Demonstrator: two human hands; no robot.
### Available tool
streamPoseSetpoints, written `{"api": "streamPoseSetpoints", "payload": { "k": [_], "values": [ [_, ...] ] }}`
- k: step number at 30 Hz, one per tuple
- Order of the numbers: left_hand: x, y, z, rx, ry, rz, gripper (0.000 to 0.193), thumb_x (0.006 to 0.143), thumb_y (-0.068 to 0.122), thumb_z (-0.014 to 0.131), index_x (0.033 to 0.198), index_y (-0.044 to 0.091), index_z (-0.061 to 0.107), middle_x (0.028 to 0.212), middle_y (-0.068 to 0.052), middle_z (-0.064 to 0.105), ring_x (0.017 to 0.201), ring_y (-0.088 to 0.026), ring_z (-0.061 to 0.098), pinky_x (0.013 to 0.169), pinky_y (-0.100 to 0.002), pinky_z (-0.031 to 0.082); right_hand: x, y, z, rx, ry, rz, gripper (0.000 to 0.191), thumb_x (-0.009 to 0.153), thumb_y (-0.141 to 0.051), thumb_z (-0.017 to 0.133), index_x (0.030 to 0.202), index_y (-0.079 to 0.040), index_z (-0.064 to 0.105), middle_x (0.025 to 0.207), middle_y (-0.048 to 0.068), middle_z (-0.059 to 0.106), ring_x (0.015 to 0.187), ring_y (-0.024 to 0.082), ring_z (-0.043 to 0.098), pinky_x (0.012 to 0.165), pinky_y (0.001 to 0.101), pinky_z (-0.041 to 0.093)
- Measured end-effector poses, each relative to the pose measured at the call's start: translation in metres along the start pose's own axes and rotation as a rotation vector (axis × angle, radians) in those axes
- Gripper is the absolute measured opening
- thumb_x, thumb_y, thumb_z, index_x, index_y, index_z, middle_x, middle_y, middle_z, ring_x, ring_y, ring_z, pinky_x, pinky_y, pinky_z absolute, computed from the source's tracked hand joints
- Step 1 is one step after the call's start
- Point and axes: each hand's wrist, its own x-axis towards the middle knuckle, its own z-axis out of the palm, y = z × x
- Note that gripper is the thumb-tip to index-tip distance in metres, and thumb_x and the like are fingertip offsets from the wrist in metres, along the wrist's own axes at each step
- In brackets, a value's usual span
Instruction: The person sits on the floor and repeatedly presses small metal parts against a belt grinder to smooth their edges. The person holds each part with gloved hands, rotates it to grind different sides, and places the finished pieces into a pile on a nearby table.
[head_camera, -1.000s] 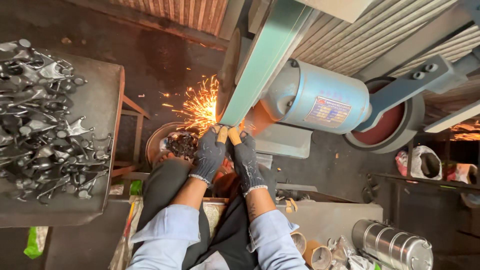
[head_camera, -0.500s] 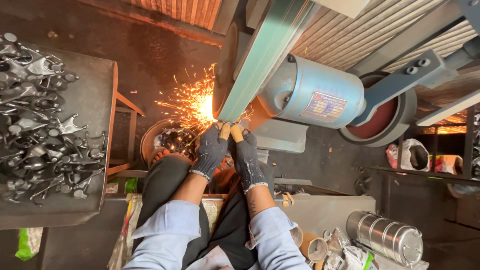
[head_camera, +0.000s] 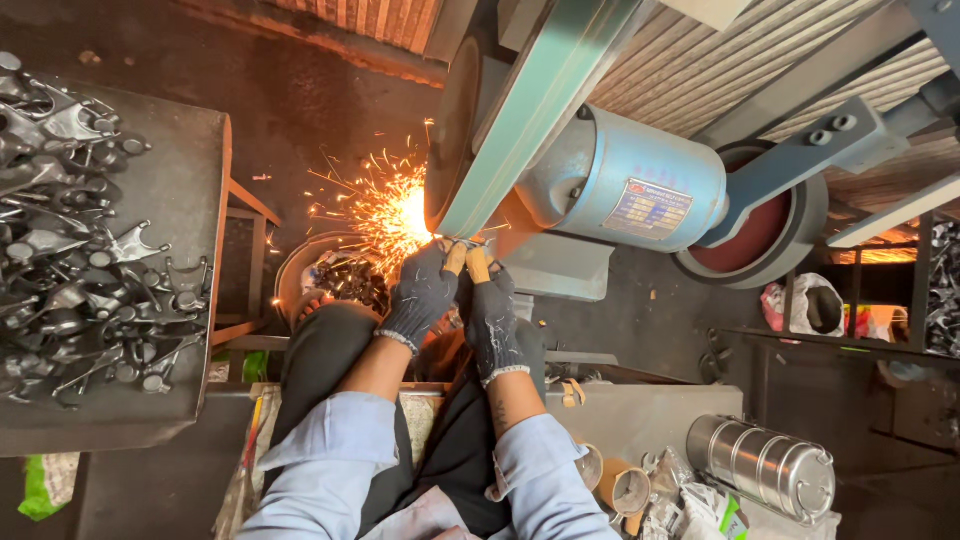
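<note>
My left hand (head_camera: 420, 295) and my right hand (head_camera: 492, 310), both in dark speckled gloves, are pressed together around a small metal piece (head_camera: 462, 246) that is mostly hidden by my fingers. The piece meets the green sanding belt (head_camera: 530, 110) where it runs over its wheel (head_camera: 450, 130). Orange sparks (head_camera: 385, 205) spray to the left from the contact point. A blue-grey motor (head_camera: 625, 190) sits just right of the belt.
A metal tray (head_camera: 190, 180) at left holds several dark forged metal parts (head_camera: 80, 270). A round basin (head_camera: 335, 280) of similar parts lies below the sparks. A steel stacked container (head_camera: 765, 465) and crumpled bags lie lower right. A red disc (head_camera: 755, 235) is mounted at right.
The view has shifted slightly; my hands stay pressed to the belt and the sparks keep spraying left, now a bit lower and wider.
</note>
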Motion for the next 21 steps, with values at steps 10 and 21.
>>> {"api": "streamPoseSetpoints", "payload": {
  "k": [10,21],
  "values": [
    [-0.038,0.022,-0.054,-0.044,-0.194,0.206,0.055,0.085,0.027,0.070,0.132,0.001,0.057,0.103,-0.018,0.072,0.089,-0.033,0.072,0.079,-0.042,0.056,-0.057,-0.027,-0.006,0.162,-0.354,-0.240,0.020,0.107,-0.014,0.064,0.121,-0.009,0.051,0.120,0.009,0.066,0.109,0.022,0.067,0.093,0.0366,0.058],
    [-0.076,0.014,-0.072,0.391,-0.243,0.417,0.031,0.098,0.029,0.059,0.119,0.010,0.069,0.111,-0.018,0.072,0.101,-0.038,0.068,0.084,-0.047,0.054,-0.092,-0.035,-0.009,-0.552,-0.183,-0.416,0.058,0.090,-0.023,0.075,0.138,0.002,0.054,0.118,0.007,0.069,0.109,0.013,0.065,0.095,0.0288,0.052]
  ]
}}
